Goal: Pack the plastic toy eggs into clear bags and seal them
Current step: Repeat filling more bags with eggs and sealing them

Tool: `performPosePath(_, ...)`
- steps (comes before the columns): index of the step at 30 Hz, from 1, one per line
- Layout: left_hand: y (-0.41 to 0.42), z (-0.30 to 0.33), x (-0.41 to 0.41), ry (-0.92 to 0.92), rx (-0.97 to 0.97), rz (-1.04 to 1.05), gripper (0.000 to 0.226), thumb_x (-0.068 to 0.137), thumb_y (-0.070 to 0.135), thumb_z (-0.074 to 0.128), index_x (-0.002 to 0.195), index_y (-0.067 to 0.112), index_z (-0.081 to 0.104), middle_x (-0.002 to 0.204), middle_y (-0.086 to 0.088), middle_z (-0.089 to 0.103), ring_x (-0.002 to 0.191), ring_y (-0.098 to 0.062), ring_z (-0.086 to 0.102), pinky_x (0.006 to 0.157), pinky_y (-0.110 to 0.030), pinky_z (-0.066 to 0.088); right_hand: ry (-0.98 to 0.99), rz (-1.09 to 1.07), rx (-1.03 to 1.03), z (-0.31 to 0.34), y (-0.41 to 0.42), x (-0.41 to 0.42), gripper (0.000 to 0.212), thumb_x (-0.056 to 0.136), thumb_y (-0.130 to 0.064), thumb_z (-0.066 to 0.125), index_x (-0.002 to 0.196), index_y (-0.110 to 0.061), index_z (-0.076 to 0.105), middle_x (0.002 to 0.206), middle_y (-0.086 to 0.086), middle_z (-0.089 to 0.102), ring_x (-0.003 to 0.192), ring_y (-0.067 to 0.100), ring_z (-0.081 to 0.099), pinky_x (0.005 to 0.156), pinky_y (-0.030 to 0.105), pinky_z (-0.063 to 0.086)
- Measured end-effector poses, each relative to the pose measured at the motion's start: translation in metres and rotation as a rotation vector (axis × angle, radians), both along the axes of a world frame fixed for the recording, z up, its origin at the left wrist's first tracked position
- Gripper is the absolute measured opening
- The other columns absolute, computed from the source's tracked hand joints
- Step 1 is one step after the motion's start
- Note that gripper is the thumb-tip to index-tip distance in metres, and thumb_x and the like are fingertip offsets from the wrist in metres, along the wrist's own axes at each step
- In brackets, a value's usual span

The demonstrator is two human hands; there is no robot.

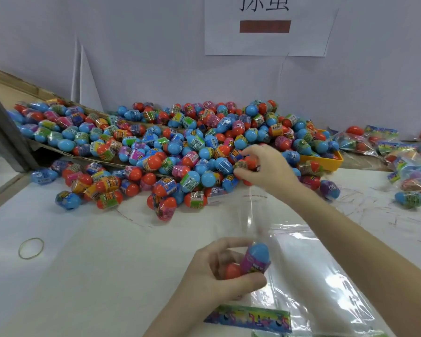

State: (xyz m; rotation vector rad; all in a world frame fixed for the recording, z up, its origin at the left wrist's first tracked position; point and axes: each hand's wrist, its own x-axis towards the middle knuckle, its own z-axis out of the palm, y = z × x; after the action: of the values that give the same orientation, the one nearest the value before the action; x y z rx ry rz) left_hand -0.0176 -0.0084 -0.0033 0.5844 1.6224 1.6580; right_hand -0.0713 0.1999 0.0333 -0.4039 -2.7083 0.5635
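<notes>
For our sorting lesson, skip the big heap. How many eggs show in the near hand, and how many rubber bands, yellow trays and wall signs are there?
Eggs showing in the left hand: 2, a blue-topped egg and a red egg
Rubber bands: 1
Yellow trays: 1
Wall signs: 1
Total: 5

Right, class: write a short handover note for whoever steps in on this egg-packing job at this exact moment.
Left hand: grips a blue-topped egg and an orange one at the clear bag lying on the table.
Right hand: at the egg pile, fingers closing on orange eggs.
Done: filled bags lie far right.
Left: fill this bag, seal it, keep going through the pile. A rubber band lies to the left.
</notes>
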Motion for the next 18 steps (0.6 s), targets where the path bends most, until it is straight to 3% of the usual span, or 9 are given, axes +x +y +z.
performPosePath(2, 0.0, -0.002, 0.002, 0.019, -0.021, 0.007, 0.051, 0.047, 0.03, 0.085, 0.094, 0.041, 0.068, 0.085, -0.003, 0.073, 0.067, -0.006, 0.065, 0.058, -0.02, 0.05, -0.076, -0.002, 0.039, -0.017, 0.005, -0.011, 0.053, 0.077, -0.037, 0.07, 0.122, -0.014, 0.053, 0.115, 0.009, 0.052, 0.11, 0.026, 0.046, 0.093, 0.038, 0.04)
performPosePath(7, 0.001, -0.001, 0.003, 0.052, -0.047, 0.049, 0.06, 0.045, 0.041, 0.083, 0.101, 0.036, 0.062, 0.082, 0.002, 0.072, 0.064, -0.005, 0.061, 0.058, -0.018, 0.049, 0.093, -0.039, 0.024, -0.022, 0.005, -0.007, 0.051, 0.08, -0.023, 0.069, 0.126, -0.011, 0.05, 0.113, 0.007, 0.055, 0.103, 0.024, 0.052, 0.083, 0.029, 0.039)
performPosePath(11, 0.004, 0.003, 0.005, 0.038, -0.008, 0.119, 0.049, 0.062, 0.05, 0.076, 0.104, 0.031, 0.058, 0.078, 0.0, 0.072, 0.065, -0.009, 0.066, 0.058, -0.016, 0.051, 0.365, -0.01, -0.564, 0.014, -0.006, 0.026, 0.039, 0.08, -0.013, 0.068, 0.114, -0.019, 0.048, 0.087, -0.011, 0.059, 0.074, 0.003, 0.059, 0.064, 0.014, 0.049)
performPosePath(13, 0.006, 0.006, 0.005, 0.021, 0.002, 0.13, 0.057, 0.053, 0.051, 0.064, 0.105, 0.028, 0.059, 0.077, 0.0, 0.072, 0.064, -0.007, 0.065, 0.055, -0.014, 0.049, 0.487, 0.089, -0.754, 0.037, -0.013, 0.05, 0.028, 0.076, -0.012, 0.069, 0.097, -0.022, 0.053, 0.079, -0.011, 0.064, 0.072, 0.003, 0.062, 0.063, 0.014, 0.049)
performPosePath(15, 0.01, 0.009, 0.005, 0.016, 0.012, 0.132, 0.062, 0.048, 0.053, 0.064, 0.104, 0.027, 0.06, 0.076, 0.003, 0.071, 0.063, -0.007, 0.065, 0.052, -0.015, 0.048, 0.483, 0.284, -0.82, 0.057, -0.022, 0.078, 0.023, 0.068, -0.015, 0.065, 0.089, -0.023, 0.059, 0.075, -0.008, 0.067, 0.069, 0.005, 0.062, 0.061, 0.013, 0.048)
performPosePath(18, 0.016, 0.014, 0.007, 0.017, 0.057, 0.153, 0.055, 0.048, 0.046, 0.071, 0.098, 0.027, 0.061, 0.07, 0.002, 0.07, 0.057, -0.008, 0.061, 0.046, -0.016, 0.042, 0.353, 0.507, -0.711, 0.075, -0.034, 0.111, 0.026, 0.062, -0.025, 0.064, 0.088, -0.029, 0.065, 0.084, -0.006, 0.067, 0.075, 0.009, 0.063, 0.064, 0.017, 0.051)
